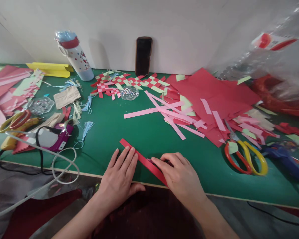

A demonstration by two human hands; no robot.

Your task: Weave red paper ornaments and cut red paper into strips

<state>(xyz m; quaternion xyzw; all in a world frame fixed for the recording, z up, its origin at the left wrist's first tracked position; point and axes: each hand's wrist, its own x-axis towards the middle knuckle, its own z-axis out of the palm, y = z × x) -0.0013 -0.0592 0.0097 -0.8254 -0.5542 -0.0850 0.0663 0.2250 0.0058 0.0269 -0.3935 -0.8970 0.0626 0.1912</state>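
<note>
Left hand (119, 179) lies flat, open, at the near edge of the green table (129, 127), fingertips against the red strip (137, 154); right hand (181, 177) covers the strip's lower end, grip unclear, perhaps pressing; bare green beyond; scissors (246, 157) well right.

Both hands, left hand (119, 177) and right hand (180, 176), are pressing flat on a long red paper strip (139, 157) lying on the green surface (149, 132), near scattered pink paper strips (169, 114).

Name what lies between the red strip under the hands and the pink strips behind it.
Only bare green table, as the head view shows; the red strip and the pink strips lie apart.
</note>
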